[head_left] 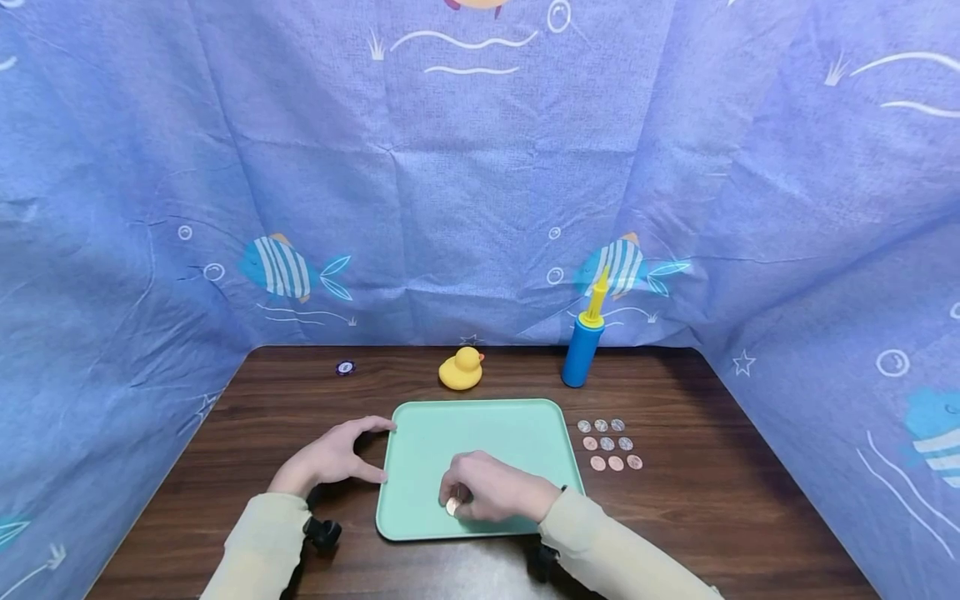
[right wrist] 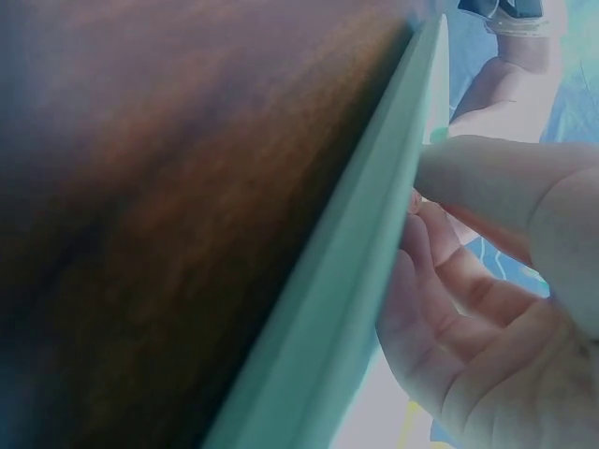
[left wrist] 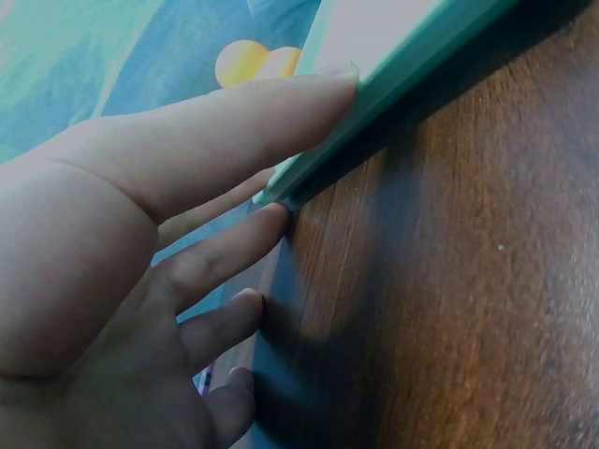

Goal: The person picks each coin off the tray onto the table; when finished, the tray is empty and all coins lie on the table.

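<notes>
A mint-green tray lies in the middle of the dark wooden table. My right hand is low over its front part, with a copper-coloured coin pinched between thumb and fingertips. In the right wrist view the tray's rim hides the fingertips and most of the coin. At the tray's left edge is my left hand, fingers spread, its thumb and index finger touching the rim. The left wrist view shows the thumb extended against the rim, the other fingers relaxed.
Right of the tray, several silver and copper coins lie in three rows. Behind it sit a yellow rubber duck and an upright blue hand pump with a yellow nozzle. A poker chip lies back left. Blue cloth surrounds the table.
</notes>
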`<action>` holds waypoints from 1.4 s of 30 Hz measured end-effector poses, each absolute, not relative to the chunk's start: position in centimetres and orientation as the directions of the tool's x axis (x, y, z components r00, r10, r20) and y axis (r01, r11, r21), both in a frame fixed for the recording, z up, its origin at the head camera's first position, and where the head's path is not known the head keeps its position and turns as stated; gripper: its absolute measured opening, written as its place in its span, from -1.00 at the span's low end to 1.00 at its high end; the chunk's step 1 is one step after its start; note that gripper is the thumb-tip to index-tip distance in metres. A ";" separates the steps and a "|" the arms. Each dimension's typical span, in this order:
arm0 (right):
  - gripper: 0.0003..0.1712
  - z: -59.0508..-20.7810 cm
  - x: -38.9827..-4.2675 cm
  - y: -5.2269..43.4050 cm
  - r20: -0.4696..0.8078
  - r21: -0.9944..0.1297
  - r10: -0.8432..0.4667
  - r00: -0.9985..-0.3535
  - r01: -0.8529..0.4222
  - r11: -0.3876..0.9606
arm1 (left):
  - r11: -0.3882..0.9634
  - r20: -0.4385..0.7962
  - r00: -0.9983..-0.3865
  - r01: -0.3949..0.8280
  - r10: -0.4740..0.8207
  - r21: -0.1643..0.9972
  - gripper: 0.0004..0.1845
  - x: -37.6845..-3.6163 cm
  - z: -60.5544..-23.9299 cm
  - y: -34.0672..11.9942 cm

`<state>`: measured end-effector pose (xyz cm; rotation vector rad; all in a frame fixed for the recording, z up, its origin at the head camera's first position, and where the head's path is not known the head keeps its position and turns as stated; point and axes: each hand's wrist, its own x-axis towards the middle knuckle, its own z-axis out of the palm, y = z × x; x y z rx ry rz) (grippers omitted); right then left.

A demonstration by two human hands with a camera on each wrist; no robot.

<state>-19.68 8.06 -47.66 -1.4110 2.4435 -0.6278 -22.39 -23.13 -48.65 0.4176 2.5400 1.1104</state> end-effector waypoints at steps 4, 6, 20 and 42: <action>-0.84 -47.7 -19.6 8.2 0.028 -0.490 -0.863 -0.504 -0.759 0.428 | 0.648 -0.180 -0.899 0.138 0.399 0.749 -0.16 -22.4 -48.7 -23.2; -0.86 -47.5 -19.5 8.3 0.039 -0.495 -0.863 -0.504 -0.760 0.422 | 0.647 -0.178 -0.898 0.141 0.402 0.749 -0.16 -22.4 -48.7 -23.2; -0.89 -47.7 -20.0 10.0 0.055 -0.590 -0.849 -0.525 -0.703 0.396 | 0.651 -0.182 -0.899 0.138 0.399 0.747 -0.17 -22.3 -48.5 -23.2; -0.95 -47.2 -21.1 17.0 0.119 -0.724 -0.725 -0.679 -0.559 0.404 | 0.655 -0.187 -0.898 0.137 0.399 0.743 -0.16 -22.3 -48.4 -23.1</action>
